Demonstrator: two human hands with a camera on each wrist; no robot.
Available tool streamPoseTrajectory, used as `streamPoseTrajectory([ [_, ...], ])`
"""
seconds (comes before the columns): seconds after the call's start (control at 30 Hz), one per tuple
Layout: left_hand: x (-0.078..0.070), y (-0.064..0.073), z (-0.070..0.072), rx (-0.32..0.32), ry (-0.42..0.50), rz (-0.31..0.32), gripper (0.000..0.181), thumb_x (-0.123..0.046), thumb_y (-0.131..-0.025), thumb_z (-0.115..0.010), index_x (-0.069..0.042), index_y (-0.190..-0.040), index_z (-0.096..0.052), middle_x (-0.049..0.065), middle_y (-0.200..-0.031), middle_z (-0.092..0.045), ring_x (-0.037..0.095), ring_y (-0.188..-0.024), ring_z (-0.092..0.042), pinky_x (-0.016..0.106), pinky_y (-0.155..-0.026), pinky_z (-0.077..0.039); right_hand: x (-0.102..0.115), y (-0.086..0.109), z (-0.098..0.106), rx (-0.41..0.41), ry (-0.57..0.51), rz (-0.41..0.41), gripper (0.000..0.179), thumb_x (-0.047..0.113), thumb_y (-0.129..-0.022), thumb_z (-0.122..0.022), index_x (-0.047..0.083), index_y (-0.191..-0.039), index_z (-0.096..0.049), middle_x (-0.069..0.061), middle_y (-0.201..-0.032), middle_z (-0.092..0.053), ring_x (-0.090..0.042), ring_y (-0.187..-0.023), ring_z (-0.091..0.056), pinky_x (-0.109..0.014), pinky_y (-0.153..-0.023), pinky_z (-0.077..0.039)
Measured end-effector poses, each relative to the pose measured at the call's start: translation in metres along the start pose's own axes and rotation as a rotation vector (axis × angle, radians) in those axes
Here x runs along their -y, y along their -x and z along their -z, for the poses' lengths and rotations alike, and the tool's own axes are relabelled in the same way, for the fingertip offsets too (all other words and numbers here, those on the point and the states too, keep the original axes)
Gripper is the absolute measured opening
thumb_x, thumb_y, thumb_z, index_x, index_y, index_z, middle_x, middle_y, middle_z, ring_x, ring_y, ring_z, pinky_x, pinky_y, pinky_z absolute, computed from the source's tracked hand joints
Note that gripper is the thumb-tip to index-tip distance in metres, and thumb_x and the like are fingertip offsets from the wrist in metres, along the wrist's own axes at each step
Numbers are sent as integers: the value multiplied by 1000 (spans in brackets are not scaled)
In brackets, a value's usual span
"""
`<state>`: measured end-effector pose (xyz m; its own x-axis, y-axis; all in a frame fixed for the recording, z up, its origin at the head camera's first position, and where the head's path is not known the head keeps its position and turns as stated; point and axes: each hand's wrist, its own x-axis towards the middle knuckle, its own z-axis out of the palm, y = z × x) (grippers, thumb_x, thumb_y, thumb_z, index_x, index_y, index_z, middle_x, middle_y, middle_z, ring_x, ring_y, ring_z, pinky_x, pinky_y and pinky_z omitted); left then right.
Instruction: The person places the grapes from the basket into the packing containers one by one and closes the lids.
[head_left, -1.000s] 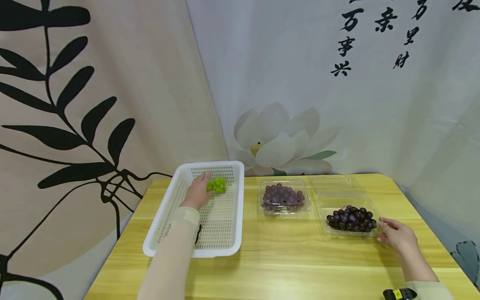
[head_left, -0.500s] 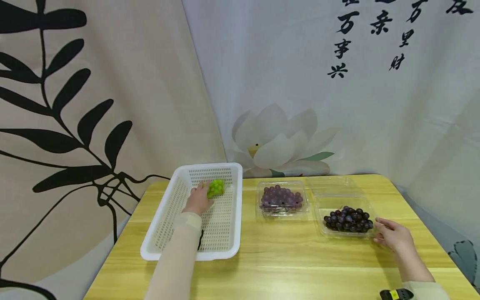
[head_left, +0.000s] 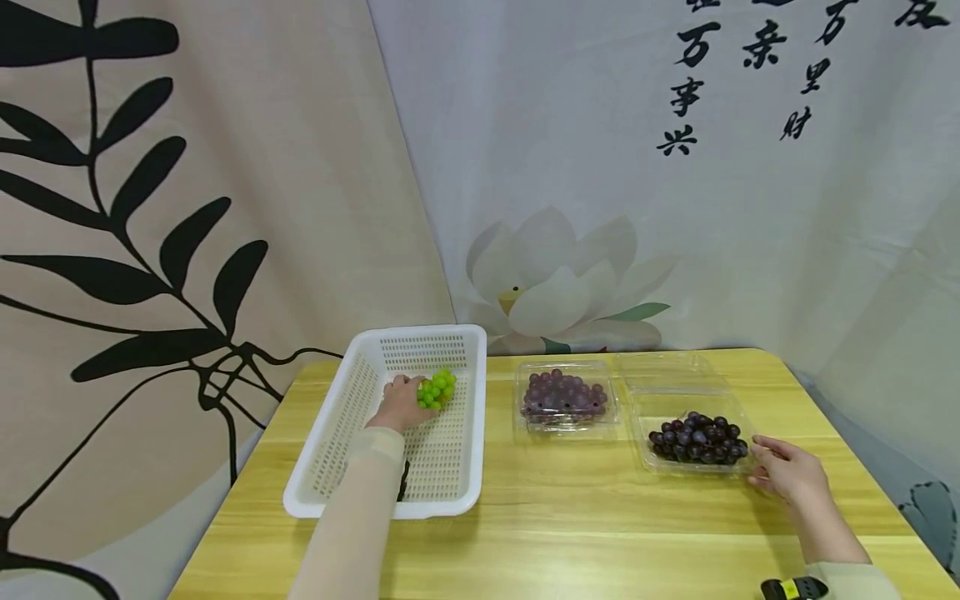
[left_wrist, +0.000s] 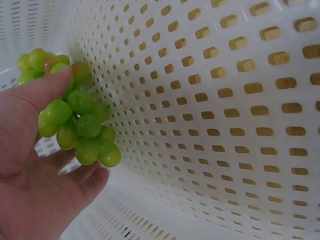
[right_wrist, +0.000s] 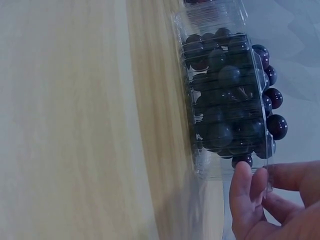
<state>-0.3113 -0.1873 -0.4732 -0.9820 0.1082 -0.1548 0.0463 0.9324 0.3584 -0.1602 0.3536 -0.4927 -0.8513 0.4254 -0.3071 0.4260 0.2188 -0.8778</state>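
Inside the white plastic basket (head_left: 450, 492), my left hand (head_left: 401, 404) holds a bunch of green grapes (head_left: 437, 389). From the left wrist view, the thumb lies across the top of the bunch (left_wrist: 82, 117) and the fingers (left_wrist: 92, 182) curl beneath it. At the right, an open clear plastic box (head_left: 697, 469) holds dark purple grapes (head_left: 697, 438). My right hand (head_left: 791, 475) pinches that box's right rim, with thumb and fingertips on either side of the wall in the right wrist view. The box's hinged lid (head_left: 675, 371) leans back behind it.
A closed clear box (head_left: 566, 398) of reddish-purple grapes stands between the basket and the open box. A small black strip (head_left: 403, 482) shows in the basket beside the left sleeve. Everything stands on a wooden table (head_left: 570, 533), with a printed cloth (head_left: 570, 167) hanging behind.
The left hand has taken hold of the green grapes and shifted them slightly toward me, turning the bunch. My right hand keeps its place at the open box's rim.
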Motion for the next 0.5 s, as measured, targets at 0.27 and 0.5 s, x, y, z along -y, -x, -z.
streamPoseTrajectory([
  [0.27,4,-3,-5,105,97,32,75,-25,-92,-61,-22,-153,-18,25,-148,-32,45,-134,-33,61,-107,-29,1,1,0,20,-11,9,52,19,-99,-46,-9,-141,-34,16,-82,-54,-5,-65,-57,-27,-65,-58],
  [0.5,4,0,2,64,186,-44,62,-17,-92,-60,-17,-148,-33,20,-146,-39,41,-134,-36,58,-110,-28,1,2,3,45,-17,10,54,20,-99,-46,-8,-142,-32,20,-79,-53,-4,-66,-58,-28,-66,-58],
])
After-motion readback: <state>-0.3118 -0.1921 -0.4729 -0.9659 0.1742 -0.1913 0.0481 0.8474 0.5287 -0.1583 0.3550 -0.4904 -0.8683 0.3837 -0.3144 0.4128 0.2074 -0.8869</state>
